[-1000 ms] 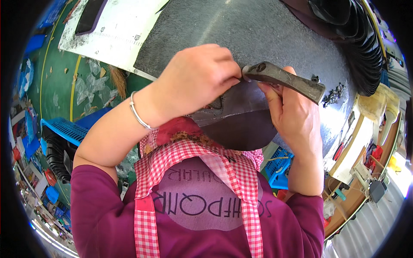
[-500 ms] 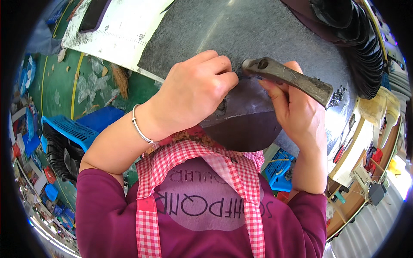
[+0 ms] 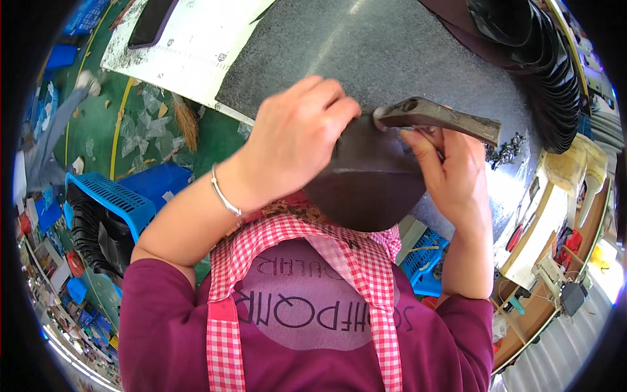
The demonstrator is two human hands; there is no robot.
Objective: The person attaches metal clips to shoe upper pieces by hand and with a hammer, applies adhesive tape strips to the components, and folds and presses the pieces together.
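A dark brown leather piece [image 3: 369, 189], curved like a shoe upper, lies at the near edge of the grey work slab [image 3: 294, 59]. My left hand [image 3: 300, 137] is closed, with thumb and finger pinching the piece's far left edge; the exact grip is partly hidden. In my closed right hand [image 3: 454, 173] is a hammer [image 3: 444, 119], its worn metal head lying across the top of the hand. The rounded end of the head touches or nearly touches the leather's far edge. Most of the handle is hidden.
Stacked dark leather pieces [image 3: 548, 85] stand along the slab's right side. Black scraps [image 3: 509, 149] lie near my right hand. At far left, a phone [image 3: 151, 23] rests on a white board [image 3: 189, 55]. A blue basket [image 3: 111, 189] with black pieces stands left; a person's blurred leg [image 3: 49, 144] shows beyond.
The hammer head has levelled a little and sits slightly lower, over the leather's far edge. My left hand has shifted slightly along the piece. A person's leg has come into view at left.
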